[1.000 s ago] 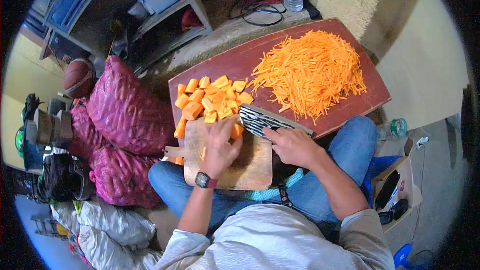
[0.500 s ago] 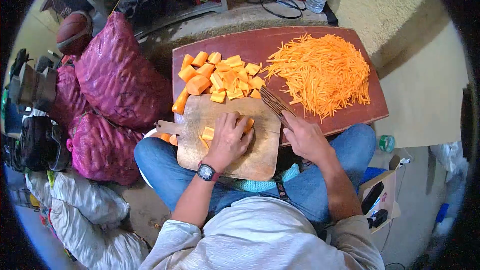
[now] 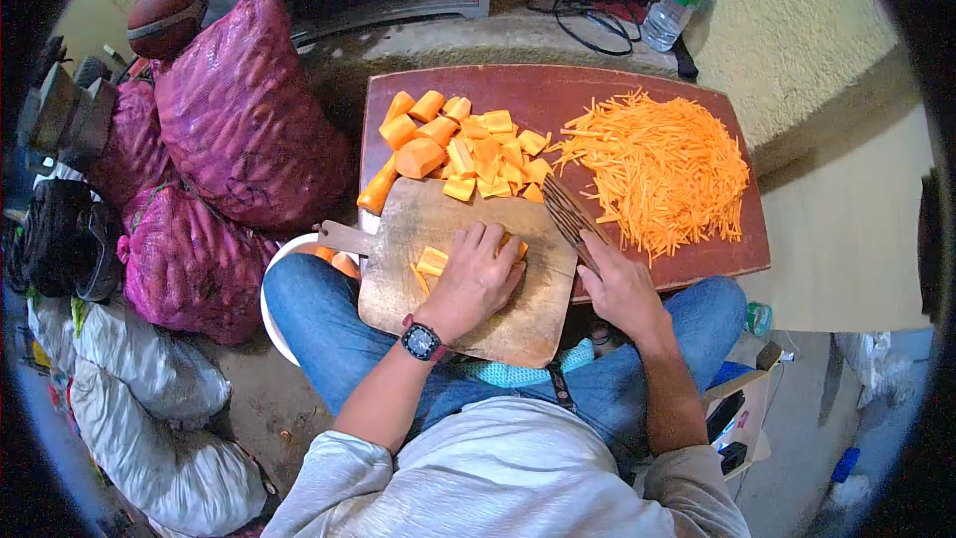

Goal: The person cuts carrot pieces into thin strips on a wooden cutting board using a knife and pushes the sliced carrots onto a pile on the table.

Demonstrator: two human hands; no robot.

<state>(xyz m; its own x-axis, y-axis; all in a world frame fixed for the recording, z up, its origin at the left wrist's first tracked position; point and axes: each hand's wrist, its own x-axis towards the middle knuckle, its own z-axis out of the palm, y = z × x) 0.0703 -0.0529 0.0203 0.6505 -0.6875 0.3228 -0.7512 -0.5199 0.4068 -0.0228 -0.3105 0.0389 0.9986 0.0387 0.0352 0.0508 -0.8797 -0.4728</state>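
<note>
A wooden cutting board (image 3: 438, 214) lies across my lap with its handle to the left. My left hand (image 3: 474, 281) rests on it, fingers curled over a carrot piece (image 3: 520, 251) that is mostly hidden beneath them. Beside those fingers are a carrot chunk (image 3: 432, 260) and a few thin cut slices. My right hand (image 3: 621, 291) grips a knife (image 3: 568, 211) with a dark, striped-looking blade, held at the board's right edge, apart from the left hand. Past the board sit a heap of carrot chunks (image 3: 483, 154) and, to the right, a pile of carrot strips (image 3: 662, 174).
A red-brown table (image 3: 543, 85) carries both carrot heaps. Large pink mesh sacks (image 3: 249, 120) and white sacks (image 3: 149, 428) stand on the left, with a basketball (image 3: 167, 15) on top. A water bottle (image 3: 675, 10) and black cable (image 3: 588, 25) are behind the table.
The view has shifted slightly, so the table and sacks appear displaced. My left hand still covers the carrot piece, and the knife stays at the board's right edge.
</note>
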